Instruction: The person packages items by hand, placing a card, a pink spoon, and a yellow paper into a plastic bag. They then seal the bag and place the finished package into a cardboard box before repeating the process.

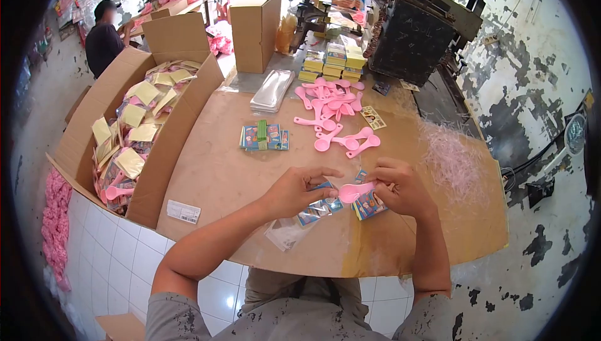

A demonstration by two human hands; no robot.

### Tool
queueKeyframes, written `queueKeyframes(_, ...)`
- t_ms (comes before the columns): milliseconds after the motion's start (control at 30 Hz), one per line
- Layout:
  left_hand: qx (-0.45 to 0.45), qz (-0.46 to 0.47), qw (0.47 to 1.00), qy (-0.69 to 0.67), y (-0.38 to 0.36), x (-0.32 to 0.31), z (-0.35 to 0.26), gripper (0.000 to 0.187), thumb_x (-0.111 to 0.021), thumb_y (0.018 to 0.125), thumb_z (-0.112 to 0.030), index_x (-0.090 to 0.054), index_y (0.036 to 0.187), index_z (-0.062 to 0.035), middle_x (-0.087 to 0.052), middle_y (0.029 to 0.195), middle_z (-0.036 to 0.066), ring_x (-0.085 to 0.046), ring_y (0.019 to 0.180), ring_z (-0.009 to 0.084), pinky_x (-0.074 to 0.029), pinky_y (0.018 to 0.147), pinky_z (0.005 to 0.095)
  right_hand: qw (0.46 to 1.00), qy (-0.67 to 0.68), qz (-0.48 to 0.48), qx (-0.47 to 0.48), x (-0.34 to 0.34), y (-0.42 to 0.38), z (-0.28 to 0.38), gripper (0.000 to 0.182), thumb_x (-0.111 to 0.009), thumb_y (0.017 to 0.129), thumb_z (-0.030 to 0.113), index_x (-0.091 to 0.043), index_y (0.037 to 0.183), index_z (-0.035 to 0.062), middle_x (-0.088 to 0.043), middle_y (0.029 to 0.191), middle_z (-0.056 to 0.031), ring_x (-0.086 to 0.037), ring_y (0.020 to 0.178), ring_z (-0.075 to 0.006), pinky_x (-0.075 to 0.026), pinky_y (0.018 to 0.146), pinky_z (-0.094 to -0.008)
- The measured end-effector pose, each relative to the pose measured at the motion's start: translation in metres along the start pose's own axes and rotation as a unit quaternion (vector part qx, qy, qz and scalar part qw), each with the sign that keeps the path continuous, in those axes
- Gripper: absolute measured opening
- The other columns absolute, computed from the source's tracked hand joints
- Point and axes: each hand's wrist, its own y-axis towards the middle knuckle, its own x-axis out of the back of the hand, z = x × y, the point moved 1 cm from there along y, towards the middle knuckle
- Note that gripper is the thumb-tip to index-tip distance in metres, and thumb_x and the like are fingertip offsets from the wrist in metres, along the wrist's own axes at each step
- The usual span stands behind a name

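In my right hand (400,186) a pink measuring spoon (355,192) is pinched by its handle, its bowl pointing left. My left hand (297,192) grips a clear plastic bag with a blue printed card (318,213) inside, the index finger stretched out above the thumb. The spoon's bowl is right at the bag's edge. Under my right hand lie more blue printed cards (369,206), partly hidden by its fingers. A clear empty bag (285,233) rests on the cardboard-covered table (219,178) below my left wrist.
Ahead lie a heap of pink spoons (332,104), a banded card stack (263,136) and clear bags (273,91). An open carton (150,197) of filled packets stands left, shredded plastic strips (456,162) right. Yellow card stacks (335,59) and a person (106,40) are farther back.
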Motion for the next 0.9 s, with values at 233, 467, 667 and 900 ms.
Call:
queueKeyframes(233,0.004,0.017,0.999,0.040,-0.002,0.000,-0.002,0.041,-0.072,0.100,-0.011,-0.062,0.139,-0.0020,-0.077,0.103,0.006,-0.066,0.091,0.0054,-0.056,0.078,0.0262,1.000,0.008,0.003,-0.008,-0.005,0.003,0.010,0.019,-0.061,0.080,0.007,-0.072,0.094,0.0011,-0.063,0.084,-0.0134,-0.063,0.074,-0.0289,-0.052,0.068,-0.0396)
queueKeyframes(467,-0.034,0.077,0.992,-0.096,-0.003,-0.006,-0.002,0.038,-0.069,0.103,-0.019,-0.062,0.136,-0.0017,-0.076,0.102,0.006,-0.068,0.078,0.0065,-0.056,0.069,0.0248,0.880,0.472,0.024,-0.046,-0.049,0.009,0.042,0.050,-0.054,0.093,0.016,-0.056,0.140,0.0009,-0.055,0.144,-0.0200,-0.050,0.139,-0.0326,-0.040,0.114,-0.0448)
queueKeyframes(667,-0.001,0.166,0.959,-0.227,-0.012,0.004,-0.017,0.049,-0.069,0.103,-0.029,-0.055,0.142,-0.0033,-0.074,0.111,0.007,-0.070,0.078,0.0084,-0.058,0.070,0.0246,0.921,0.388,0.031,0.016,-0.017,0.013,0.034,0.036,-0.062,0.100,0.020,-0.063,0.133,0.0053,-0.059,0.140,-0.0163,-0.051,0.140,-0.0298,-0.038,0.116,-0.0464)
queueKeyframes(900,-0.157,0.000,0.985,-0.066,-0.010,-0.009,-0.014,0.044,-0.068,0.103,-0.016,-0.055,0.143,-0.0026,-0.068,0.132,0.009,-0.062,0.125,0.0158,-0.048,0.109,0.0360,0.991,0.011,-0.004,0.134,0.012,0.025,0.071,0.015,-0.073,0.088,0.001,-0.076,0.101,0.0055,-0.073,0.101,-0.0068,-0.069,0.097,-0.0198,-0.054,0.089,-0.0359)
